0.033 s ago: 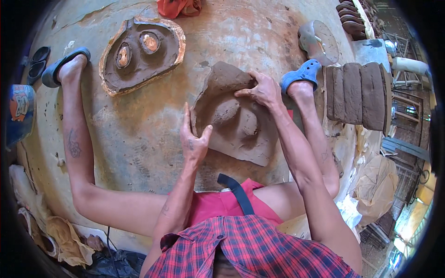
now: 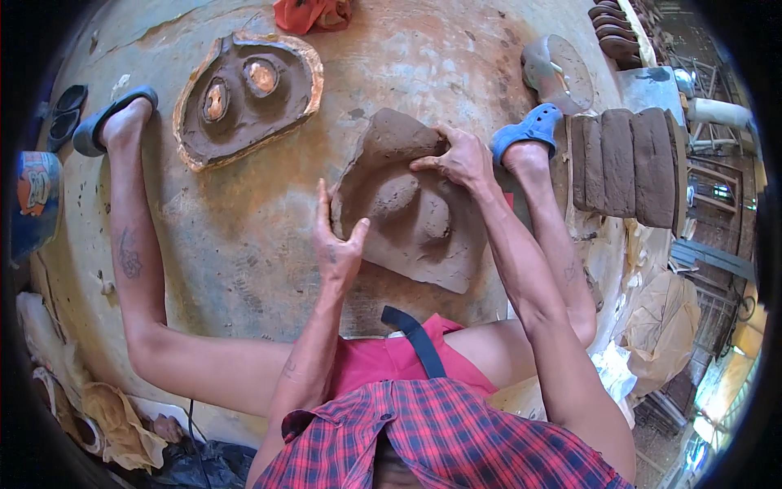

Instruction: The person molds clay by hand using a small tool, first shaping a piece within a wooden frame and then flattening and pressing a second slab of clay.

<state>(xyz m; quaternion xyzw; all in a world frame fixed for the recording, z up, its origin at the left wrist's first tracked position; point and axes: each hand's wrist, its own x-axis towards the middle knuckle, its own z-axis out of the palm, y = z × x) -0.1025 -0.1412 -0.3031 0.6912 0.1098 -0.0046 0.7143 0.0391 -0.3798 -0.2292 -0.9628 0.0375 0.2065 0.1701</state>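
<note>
A thick brown clay form (image 2: 399, 200) with a raised wavy rim and two rounded humps in its hollow is between my hands over the floor. My left hand (image 2: 340, 248) grips its left edge, thumb over the rim and fingers along the outside. At the upper right edge, my right hand (image 2: 464, 161) pinches the clay wall, thumb inside and fingers behind. Whether the underside rests on the floor is hidden. Farther left lies a pale-rimmed mould (image 2: 314, 67) lined with dark clay, with two oval raised parts showing through.
Stacked clay slabs (image 2: 627, 167) stand to the right, below a round clear container (image 2: 560, 75). My legs, in blue clogs (image 2: 529, 132), spread around the work. A red cloth (image 2: 314, 15) lies at the far side; a blue bucket (image 2: 37, 204) stands left. Crumpled brown paper (image 2: 664, 322) lies right.
</note>
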